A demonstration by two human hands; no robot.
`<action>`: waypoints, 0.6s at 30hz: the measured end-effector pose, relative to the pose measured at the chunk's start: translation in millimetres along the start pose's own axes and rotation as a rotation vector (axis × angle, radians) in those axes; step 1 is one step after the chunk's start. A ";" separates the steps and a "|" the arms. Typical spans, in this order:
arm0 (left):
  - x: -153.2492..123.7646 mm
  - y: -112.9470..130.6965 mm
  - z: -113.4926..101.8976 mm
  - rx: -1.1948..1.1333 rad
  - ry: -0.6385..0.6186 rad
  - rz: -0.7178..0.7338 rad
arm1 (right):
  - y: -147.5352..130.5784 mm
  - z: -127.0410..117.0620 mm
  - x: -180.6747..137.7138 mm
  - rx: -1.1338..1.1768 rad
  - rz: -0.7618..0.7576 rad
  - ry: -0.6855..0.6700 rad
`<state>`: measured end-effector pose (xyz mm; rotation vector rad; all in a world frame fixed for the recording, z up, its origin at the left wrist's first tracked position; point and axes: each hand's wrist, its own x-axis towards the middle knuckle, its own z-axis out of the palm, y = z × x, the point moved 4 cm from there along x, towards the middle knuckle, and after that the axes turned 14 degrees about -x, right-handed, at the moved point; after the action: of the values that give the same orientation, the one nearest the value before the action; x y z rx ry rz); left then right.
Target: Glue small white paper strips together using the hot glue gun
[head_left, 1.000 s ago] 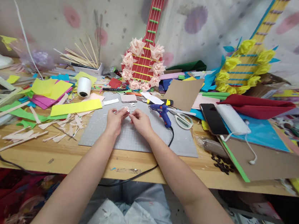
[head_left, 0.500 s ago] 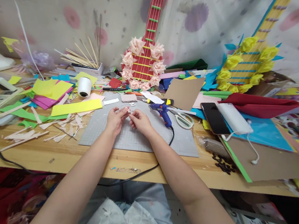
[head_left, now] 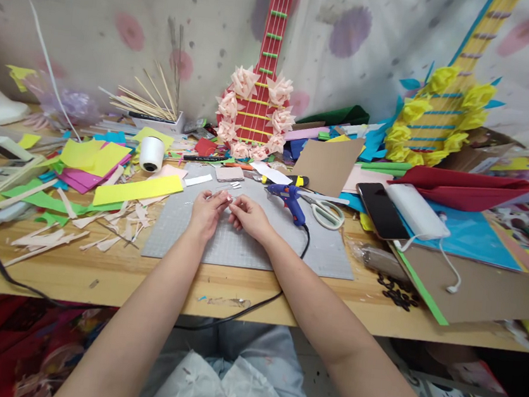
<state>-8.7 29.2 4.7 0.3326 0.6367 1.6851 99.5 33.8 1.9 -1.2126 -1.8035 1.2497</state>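
Pale paper piece (head_left: 227, 199), maybe folded, is pinched by the left hand (head_left: 205, 212) and right hand (head_left: 249, 216), fingertips together, just above the grey cutting mat (head_left: 320, 256). A blue glue gun (head_left: 291, 201) lies near. Such a tiny bit needs gentle fingers.

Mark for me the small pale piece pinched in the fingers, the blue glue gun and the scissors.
small pale piece (head_left: 227, 199): head view, its visible middle.
blue glue gun (head_left: 290, 196): head view, its barrel.
scissors (head_left: 316, 206): head view, handle near the pivot.
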 end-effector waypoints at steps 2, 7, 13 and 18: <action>0.0 -0.2 -0.1 -0.006 -0.002 0.001 | 0.2 0.3 0.4 -0.004 -0.016 0.003; -0.5 -0.6 0.5 0.003 0.022 -0.001 | -0.6 -1.5 0.4 -0.041 -0.046 0.040; -2.6 0.9 5.4 -0.012 -0.024 -0.036 | 1.0 -7.4 -0.5 -0.162 -0.022 0.133; -0.8 0.0 2.5 -0.033 -0.005 -0.082 | 3.1 -9.3 0.0 -0.188 -0.017 0.157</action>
<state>-7.2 29.0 6.8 0.2836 0.6104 1.6143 108.6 37.6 2.3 -1.3552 -1.8417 0.9642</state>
